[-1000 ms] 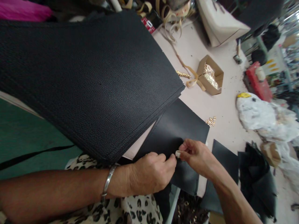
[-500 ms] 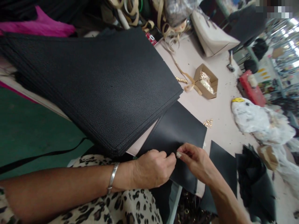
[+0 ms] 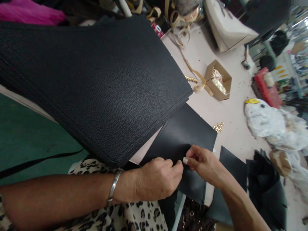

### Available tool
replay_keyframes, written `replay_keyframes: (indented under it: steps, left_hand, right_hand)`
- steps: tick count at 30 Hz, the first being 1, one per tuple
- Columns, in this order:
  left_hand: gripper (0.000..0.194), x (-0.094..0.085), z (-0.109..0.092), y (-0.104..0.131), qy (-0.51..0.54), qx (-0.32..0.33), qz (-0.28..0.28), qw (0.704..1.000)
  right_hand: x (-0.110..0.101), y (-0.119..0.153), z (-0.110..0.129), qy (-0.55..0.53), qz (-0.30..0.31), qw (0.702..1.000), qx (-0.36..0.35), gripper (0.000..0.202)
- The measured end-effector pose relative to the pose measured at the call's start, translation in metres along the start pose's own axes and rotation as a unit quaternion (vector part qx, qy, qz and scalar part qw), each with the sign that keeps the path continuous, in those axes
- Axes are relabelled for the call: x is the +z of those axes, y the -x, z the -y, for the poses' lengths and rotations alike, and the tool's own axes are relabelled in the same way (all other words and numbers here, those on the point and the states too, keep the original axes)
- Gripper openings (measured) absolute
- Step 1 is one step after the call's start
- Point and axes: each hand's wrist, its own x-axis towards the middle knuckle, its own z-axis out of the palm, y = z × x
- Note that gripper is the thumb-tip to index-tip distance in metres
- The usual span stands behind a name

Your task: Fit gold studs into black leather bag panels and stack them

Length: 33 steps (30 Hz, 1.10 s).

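A smooth black leather panel (image 3: 190,128) lies on the table in front of me, partly under a thick stack of grained black leather pieces (image 3: 115,73). My left hand (image 3: 160,178), with a silver bangle on its wrist, is curled closed over the panel's near side. Facing it, my right hand (image 3: 203,162) pinches thumb and forefinger together over the middle of the panel. Whatever sits in either set of fingertips is too small or hidden to name. Small gold-coloured metal pieces (image 3: 218,127) lie in a loose pile by the panel's far corner.
An open cardboard box (image 3: 209,81) with bagged shiny pieces stands beyond the stack. Further off are a cream bag (image 3: 228,29), a small hammer (image 3: 245,59) and white plastic bags (image 3: 261,118). More black panels (image 3: 226,166) lie to the right.
The view has shifted, so the table items appear slightly farther right. Both hands stay close together over the panel, with a slightly wider gap between their fingertips.
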Motion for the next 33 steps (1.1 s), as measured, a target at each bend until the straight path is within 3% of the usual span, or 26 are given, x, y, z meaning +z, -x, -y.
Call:
replay_keyframes:
  steps: [7, 11, 13, 16, 17, 20, 21, 23, 26, 30, 33]
  left_hand:
    - [0.037, -0.004, 0.001, -0.001, 0.019, -0.005, 0.025, 0.999]
    - [0.036, -0.006, -0.001, -0.002, 0.031, -0.014, 0.055, 0.998]
    - [0.035, -0.007, -0.001, -0.003, 0.037, -0.022, 0.060, 0.997]
    - [0.032, -0.009, 0.001, -0.003, 0.055, -0.034, 0.040, 0.997]
    - [0.031, -0.009, 0.001, -0.002, 0.068, -0.037, 0.023, 0.997]
    - [0.033, -0.008, 0.003, 0.000, 0.115, -0.044, -0.047, 0.991]
    - [0.034, -0.007, 0.002, 0.001, 0.125, -0.043, -0.070, 0.989]
    - [0.035, -0.004, -0.001, 0.001, 0.133, -0.030, -0.102, 0.985]
    - [0.035, -0.001, -0.013, -0.001, 0.133, 0.006, -0.114, 0.984]
    - [0.034, -0.009, -0.032, -0.005, 0.230, 0.005, -0.082, 0.970]
    - [0.035, -0.025, -0.038, -0.006, 0.393, -0.081, -0.033, 0.915]
  right_hand:
    - [-0.004, -0.012, 0.006, 0.069, -0.001, 0.997, 0.020, 0.007]
    - [-0.002, -0.004, 0.008, 0.023, -0.033, 0.999, -0.005, 0.004]
    - [0.000, 0.012, 0.006, -0.034, -0.087, 0.994, -0.049, 0.005]
    - [0.012, 0.057, 0.003, -0.127, -0.205, 0.967, -0.077, 0.022]
    - [0.019, 0.075, 0.001, -0.161, -0.211, 0.962, -0.063, 0.029]
    - [0.051, 0.116, -0.004, -0.246, -0.121, 0.962, -0.016, 0.050]
    - [0.063, 0.123, -0.006, -0.266, -0.120, 0.956, -0.011, 0.057]
    - [0.085, 0.125, -0.009, -0.302, -0.203, 0.932, -0.015, 0.066]
    - [0.104, 0.114, -0.017, -0.335, -0.386, 0.859, -0.024, 0.055]
    - [0.103, 0.114, -0.045, -0.345, -0.513, 0.786, -0.002, 0.043]
    - [0.093, 0.136, -0.085, -0.355, -0.582, 0.730, 0.046, 0.052]
